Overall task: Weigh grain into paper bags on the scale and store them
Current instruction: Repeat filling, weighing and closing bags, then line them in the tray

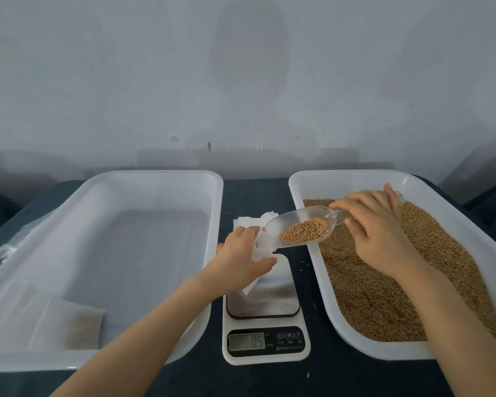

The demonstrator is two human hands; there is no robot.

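Observation:
A white digital scale (265,343) stands between two white trays, and its display reads 0.5. Over its steel platform my left hand (242,260) pinches a white paper bag (259,252) at its mouth. My right hand (377,229) grips the handle of a clear plastic scoop (295,229) holding a small heap of brown grain. The scoop's tip lies at the bag's mouth. The right tray (301,181) is full of grain (390,282).
The left tray (155,179) holds one filled paper bag (69,328) in its near corner. More white paper (252,220) lies behind the scale. A few stray grains lie on the dark cloth beside the scale. A grey wall stands behind the table.

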